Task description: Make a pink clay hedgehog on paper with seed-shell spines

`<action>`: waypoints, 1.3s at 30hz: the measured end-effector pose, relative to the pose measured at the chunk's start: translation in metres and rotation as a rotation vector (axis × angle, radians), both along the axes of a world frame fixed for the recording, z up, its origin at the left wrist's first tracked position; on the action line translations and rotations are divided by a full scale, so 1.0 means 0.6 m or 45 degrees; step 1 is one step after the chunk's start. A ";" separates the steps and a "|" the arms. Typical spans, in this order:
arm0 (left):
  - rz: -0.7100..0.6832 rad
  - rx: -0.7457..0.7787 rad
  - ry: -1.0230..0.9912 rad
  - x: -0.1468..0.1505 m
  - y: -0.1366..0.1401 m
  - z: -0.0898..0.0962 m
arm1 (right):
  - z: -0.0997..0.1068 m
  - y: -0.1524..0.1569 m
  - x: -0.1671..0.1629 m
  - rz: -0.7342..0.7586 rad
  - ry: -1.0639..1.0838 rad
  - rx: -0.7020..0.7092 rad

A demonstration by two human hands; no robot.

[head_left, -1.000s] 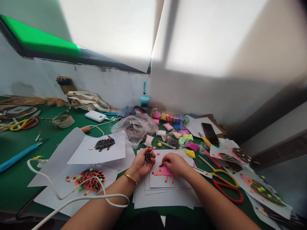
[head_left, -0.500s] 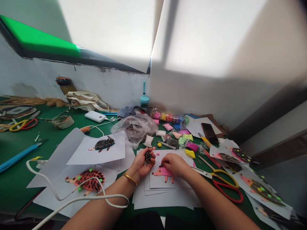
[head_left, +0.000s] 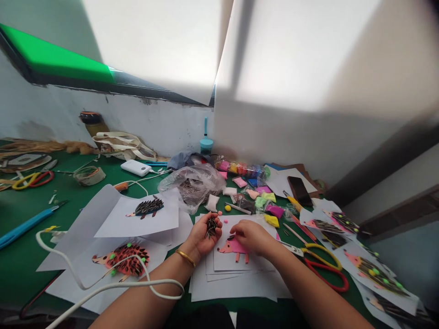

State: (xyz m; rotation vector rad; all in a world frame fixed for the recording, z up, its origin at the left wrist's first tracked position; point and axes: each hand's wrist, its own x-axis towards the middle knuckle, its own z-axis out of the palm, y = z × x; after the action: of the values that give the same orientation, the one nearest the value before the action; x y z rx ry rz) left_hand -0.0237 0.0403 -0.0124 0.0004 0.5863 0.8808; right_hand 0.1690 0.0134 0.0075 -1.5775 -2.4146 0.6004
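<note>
My left hand is cupped palm up around a heap of dark sunflower seeds, left of a pink clay hedgehog. The hedgehog lies on a white paper sheet, with a pointed snout and orange-pink legs. Above the hedgehog's back my right hand is bent with thumb and fingers drawn together. A dark seed-like piece shows on the hedgehog's upper edge, just under those fingertips. Whatever is between the fingertips is hidden. Small pink clay balls and a yellow one lie beyond my hands.
Scissors with red and yellow handles lie to the right. Finished hedgehog pictures are at both sides. A white cable loops over my left forearm. Behind are a plastic bag of seeds, clay packets and a phone.
My right hand has shifted very slightly, its fingertips lifting a little off the hedgehog's upper edge. My left hand stays cupped around the seeds.
</note>
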 end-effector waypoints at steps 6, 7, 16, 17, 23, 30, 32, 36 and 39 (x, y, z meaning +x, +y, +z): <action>0.008 0.009 -0.005 -0.001 0.000 0.000 | -0.012 0.004 -0.001 0.061 0.026 0.027; 0.009 0.010 -0.004 -0.001 0.000 -0.001 | -0.013 0.004 -0.002 0.064 0.036 0.030; 0.007 0.024 -0.016 -0.001 0.000 -0.002 | -0.014 0.005 -0.005 0.052 0.063 0.014; 0.006 0.023 -0.017 -0.001 0.000 -0.002 | -0.014 0.005 -0.006 0.054 0.059 0.014; 0.003 0.010 -0.025 -0.001 0.000 0.000 | -0.014 0.005 -0.008 0.063 0.044 0.020; 0.014 0.009 -0.011 -0.001 -0.002 0.005 | -0.004 -0.001 0.001 0.082 0.055 0.035; 0.032 0.016 -0.032 0.002 -0.004 0.007 | 0.005 -0.005 0.001 0.047 0.098 0.082; 0.073 0.036 -0.103 0.008 -0.007 0.008 | 0.023 -0.018 -0.023 0.037 0.234 0.280; 0.030 0.083 -0.150 0.011 -0.008 0.004 | 0.026 -0.027 -0.057 0.160 0.287 0.421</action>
State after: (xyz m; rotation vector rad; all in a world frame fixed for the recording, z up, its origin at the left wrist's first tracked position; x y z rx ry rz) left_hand -0.0170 0.0355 -0.0099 0.0006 0.4482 0.9159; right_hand 0.1348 -0.0026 0.0230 -1.1678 -2.3101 0.3520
